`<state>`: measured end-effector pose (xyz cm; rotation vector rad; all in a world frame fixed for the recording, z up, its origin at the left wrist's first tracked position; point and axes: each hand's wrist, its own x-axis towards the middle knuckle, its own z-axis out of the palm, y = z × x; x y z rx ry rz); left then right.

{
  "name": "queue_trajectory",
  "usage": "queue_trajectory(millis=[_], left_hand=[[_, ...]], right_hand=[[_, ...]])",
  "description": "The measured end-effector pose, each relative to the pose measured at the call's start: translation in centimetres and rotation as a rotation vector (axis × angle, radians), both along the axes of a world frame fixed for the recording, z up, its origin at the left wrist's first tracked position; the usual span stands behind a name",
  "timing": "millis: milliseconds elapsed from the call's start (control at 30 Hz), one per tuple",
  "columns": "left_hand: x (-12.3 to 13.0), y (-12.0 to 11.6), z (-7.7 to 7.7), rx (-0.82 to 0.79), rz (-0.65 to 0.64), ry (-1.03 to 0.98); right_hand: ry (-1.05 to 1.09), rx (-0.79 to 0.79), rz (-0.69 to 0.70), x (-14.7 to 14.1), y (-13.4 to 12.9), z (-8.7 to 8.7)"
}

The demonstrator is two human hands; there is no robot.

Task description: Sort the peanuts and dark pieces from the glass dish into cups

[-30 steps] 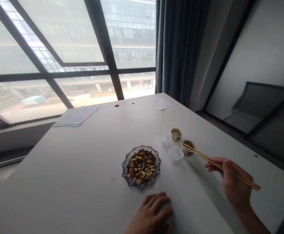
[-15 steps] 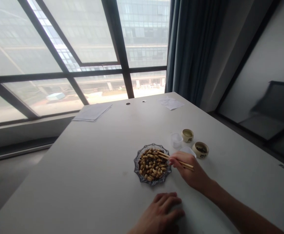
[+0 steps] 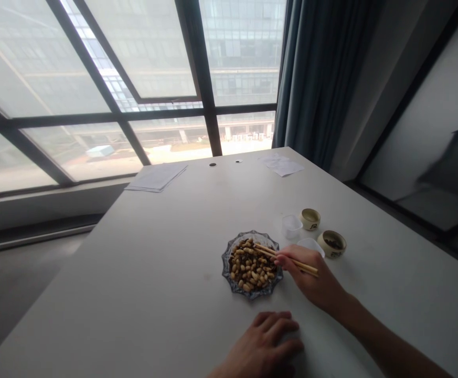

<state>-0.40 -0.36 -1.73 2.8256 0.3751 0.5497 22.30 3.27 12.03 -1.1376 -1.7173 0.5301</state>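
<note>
Wooden chopsticks are clamped in the right hand, with their tips at the peanuts held in the glass bowl. The left hand is laid on the white table on the near side of the bowl, apart from the right, its fingers loosely spread. Right of the bowl, a clear tub, a partly hidden tub, a far cup and a near cup are placed.

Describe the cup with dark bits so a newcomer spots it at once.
On the white table, find the glass bowl of nuts. Beyond the right hand, to the bowl's right, stand two round cups. Yours is the nearer cup, holding dark bits; the farther cup shows a greenish inside.
</note>
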Motion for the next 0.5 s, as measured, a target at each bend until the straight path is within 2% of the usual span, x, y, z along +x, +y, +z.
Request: queue_trajectory(millis=[200,500], left_hand=[[0.1,0.1,-0.2,-0.006,-0.008,-0.031],[0.0,0.1,0.2,0.034,-0.01,-0.001]], right_hand=[[0.037,-0.05,-0.15,1.2,-0.7,-1.0],[0.069,0.095,-0.14,1.9,-1.8,-1.8]])
